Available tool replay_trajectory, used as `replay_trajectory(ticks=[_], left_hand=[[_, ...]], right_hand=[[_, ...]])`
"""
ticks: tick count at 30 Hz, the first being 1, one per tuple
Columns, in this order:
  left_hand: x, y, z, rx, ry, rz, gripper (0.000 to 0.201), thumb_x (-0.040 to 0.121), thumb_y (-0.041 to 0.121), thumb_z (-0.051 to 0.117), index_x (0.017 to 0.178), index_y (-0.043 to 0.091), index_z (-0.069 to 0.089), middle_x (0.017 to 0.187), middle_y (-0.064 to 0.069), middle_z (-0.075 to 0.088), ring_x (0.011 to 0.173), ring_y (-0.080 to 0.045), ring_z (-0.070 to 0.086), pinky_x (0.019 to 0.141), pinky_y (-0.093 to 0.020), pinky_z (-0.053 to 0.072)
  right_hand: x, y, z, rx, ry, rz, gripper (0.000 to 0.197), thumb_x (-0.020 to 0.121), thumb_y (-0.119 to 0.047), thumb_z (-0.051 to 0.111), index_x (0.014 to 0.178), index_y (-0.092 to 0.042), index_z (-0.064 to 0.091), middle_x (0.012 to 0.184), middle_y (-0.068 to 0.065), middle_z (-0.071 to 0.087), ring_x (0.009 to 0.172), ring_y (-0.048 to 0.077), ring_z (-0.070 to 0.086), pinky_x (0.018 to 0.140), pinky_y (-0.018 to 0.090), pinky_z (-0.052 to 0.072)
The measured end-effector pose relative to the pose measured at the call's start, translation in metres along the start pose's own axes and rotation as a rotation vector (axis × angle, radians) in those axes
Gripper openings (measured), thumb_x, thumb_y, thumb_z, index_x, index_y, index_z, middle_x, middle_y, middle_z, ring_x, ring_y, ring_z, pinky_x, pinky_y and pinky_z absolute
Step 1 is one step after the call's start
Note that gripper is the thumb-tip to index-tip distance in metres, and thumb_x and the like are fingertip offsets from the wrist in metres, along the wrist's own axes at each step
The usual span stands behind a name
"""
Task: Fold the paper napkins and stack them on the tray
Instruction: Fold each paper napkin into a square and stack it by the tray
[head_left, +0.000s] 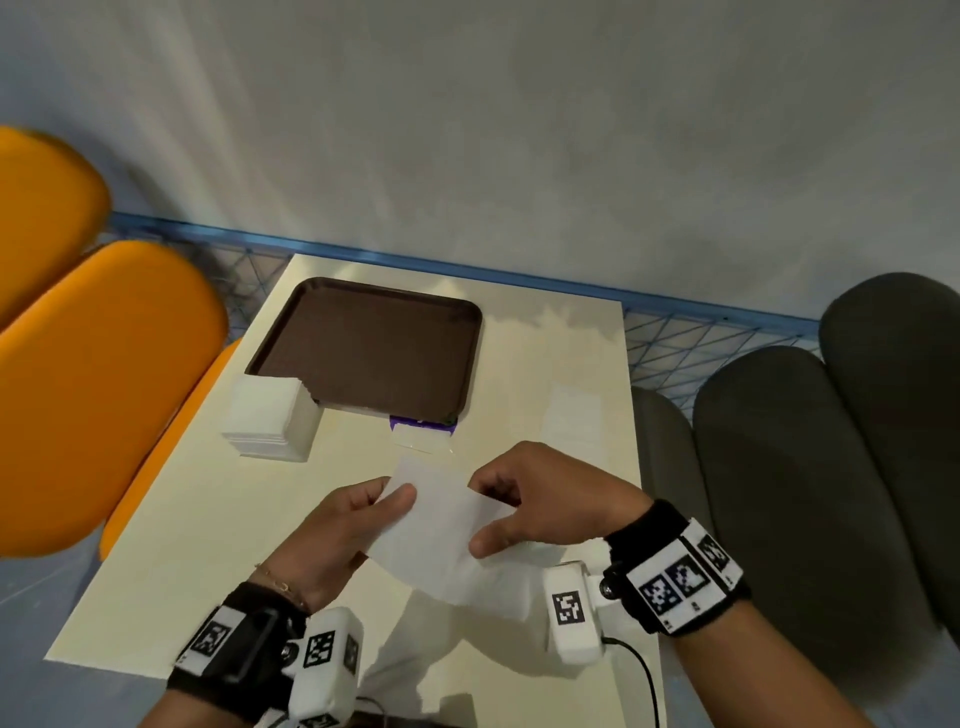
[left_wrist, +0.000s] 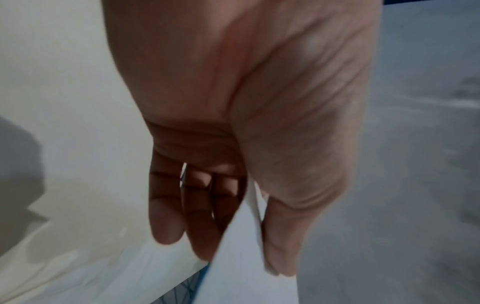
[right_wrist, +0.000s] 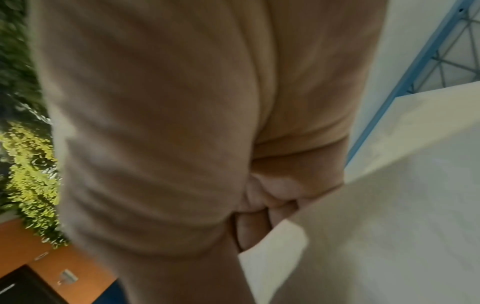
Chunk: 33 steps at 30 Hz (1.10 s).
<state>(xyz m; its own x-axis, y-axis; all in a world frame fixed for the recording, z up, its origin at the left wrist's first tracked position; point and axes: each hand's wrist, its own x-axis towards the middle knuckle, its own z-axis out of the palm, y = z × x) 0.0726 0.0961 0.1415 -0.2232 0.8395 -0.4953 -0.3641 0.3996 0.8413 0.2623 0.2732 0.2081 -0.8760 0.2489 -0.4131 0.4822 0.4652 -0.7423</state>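
Both hands hold one white paper napkin (head_left: 434, 525) above the near middle of the cream table (head_left: 171, 545). My left hand (head_left: 358, 514) pinches its left edge, thumb on top and fingers beneath; the left wrist view shows the napkin (left_wrist: 241, 263) between thumb and fingers. My right hand (head_left: 519, 504) pinches the right edge, fingers curled over the napkin (right_wrist: 363, 236). A brown tray (head_left: 363, 343) lies bare at the far side of the table. A thick stack of white napkins (head_left: 270, 421) stands at the tray's near left corner.
A flat white napkin (head_left: 571, 415) lies on the table's right side. A purple-edged clear packet (head_left: 422, 434) sits by the tray's near edge. Orange seats (head_left: 104, 374) stand left, dark grey cushions (head_left: 805, 467) right, a blue wire rail (head_left: 675, 306) behind.
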Motion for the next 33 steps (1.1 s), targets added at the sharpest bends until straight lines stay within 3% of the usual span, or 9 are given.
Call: replay_trajectory(ticks=[6,9,14,17,20,24,29,31,33], left_hand=[[-0.021,0.019,0.014,0.234,0.173,0.274,0.025,0.082,0.028,0.087,0.096,0.009,0.078,0.095,-0.010,0.078,0.083,-0.019,0.069,0.075,-0.031,0.056],[-0.026,0.021,0.024,0.622,0.320,0.470,0.011,0.085,0.021,0.085,0.088,0.027,0.077,0.086,0.011,0.076,0.073,-0.009,0.068,0.065,-0.028,0.057],[-0.030,0.007,0.045,0.998,0.371,0.716,0.039,0.088,0.022,0.081,0.114,0.045,0.063,0.101,0.039,0.064,0.078,0.007,0.063,0.061,-0.006,0.046],[-0.026,-0.005,0.053,1.167,0.337,0.804,0.069,0.088,0.010,0.080,0.140,0.047,0.056,0.122,0.029,0.064,0.073,0.003,0.061,0.058,-0.010,0.050],[-0.024,-0.012,0.056,1.341,0.299,0.830,0.096,0.074,-0.004,0.083,0.148,0.048,0.050,0.139,0.013,0.061,0.073,-0.005,0.066,0.047,-0.021,0.053],[-0.021,-0.013,0.054,1.298,0.294,0.895,0.063,0.071,-0.004,0.083,0.118,0.038,0.077,0.134,0.009,0.068,0.088,-0.010,0.071,0.055,-0.020,0.053],[-0.024,-0.014,0.059,1.128,0.311,0.802,0.056,0.077,0.038,0.076,0.131,0.023,0.071,0.127,0.010,0.067,0.104,-0.011,0.066,0.071,-0.022,0.059],[-0.022,-0.014,0.062,1.147,0.353,0.818,0.051,0.080,0.048,0.074,0.123,0.021,0.075,0.119,0.007,0.070,0.098,-0.011,0.066,0.071,-0.023,0.059],[-0.018,-0.012,0.064,1.141,0.442,0.853,0.033,0.089,0.045,0.069,0.107,0.020,0.080,0.107,0.005,0.074,0.086,-0.011,0.067,0.067,-0.020,0.056]], right_hand=[[-0.001,0.013,0.001,-0.090,0.190,0.063,0.012,0.091,-0.037,0.080,0.094,-0.025,0.081,0.063,-0.013,0.059,0.060,0.005,0.052,0.060,0.024,0.040],[0.000,0.018,0.005,-0.054,0.234,0.128,0.012,0.093,-0.035,0.076,0.099,-0.026,0.081,0.077,-0.018,0.064,0.070,-0.002,0.057,0.063,0.018,0.042],[0.006,0.019,0.014,0.257,0.329,0.214,0.020,0.097,-0.021,0.062,0.093,-0.019,0.082,0.077,-0.010,0.073,0.063,0.005,0.064,0.061,0.022,0.051],[0.008,0.014,0.019,0.365,0.381,0.230,0.029,0.099,-0.017,0.056,0.101,-0.027,0.084,0.102,-0.008,0.079,0.089,0.013,0.074,0.076,0.029,0.062],[0.006,0.006,0.020,0.564,0.368,0.278,0.029,0.100,-0.012,0.052,0.114,-0.016,0.077,0.101,0.013,0.077,0.071,0.033,0.078,0.057,0.036,0.061],[0.009,0.003,0.020,0.499,0.437,0.332,0.037,0.097,-0.008,0.045,0.107,-0.018,0.080,0.086,0.007,0.070,0.061,0.022,0.070,0.057,0.033,0.060],[0.012,-0.002,0.018,0.606,0.395,0.372,0.033,0.095,0.003,0.048,0.105,-0.003,0.078,0.085,0.014,0.074,0.065,0.027,0.075,0.059,0.037,0.064],[0.011,-0.005,0.017,0.578,0.356,0.358,0.027,0.091,0.008,0.056,0.106,0.003,0.077,0.089,0.013,0.074,0.077,0.032,0.078,0.070,0.043,0.067],[0.008,-0.006,0.015,0.685,0.315,0.363,0.026,0.085,0.001,0.060,0.105,0.008,0.075,0.083,0.021,0.077,0.070,0.037,0.077,0.067,0.043,0.067]])
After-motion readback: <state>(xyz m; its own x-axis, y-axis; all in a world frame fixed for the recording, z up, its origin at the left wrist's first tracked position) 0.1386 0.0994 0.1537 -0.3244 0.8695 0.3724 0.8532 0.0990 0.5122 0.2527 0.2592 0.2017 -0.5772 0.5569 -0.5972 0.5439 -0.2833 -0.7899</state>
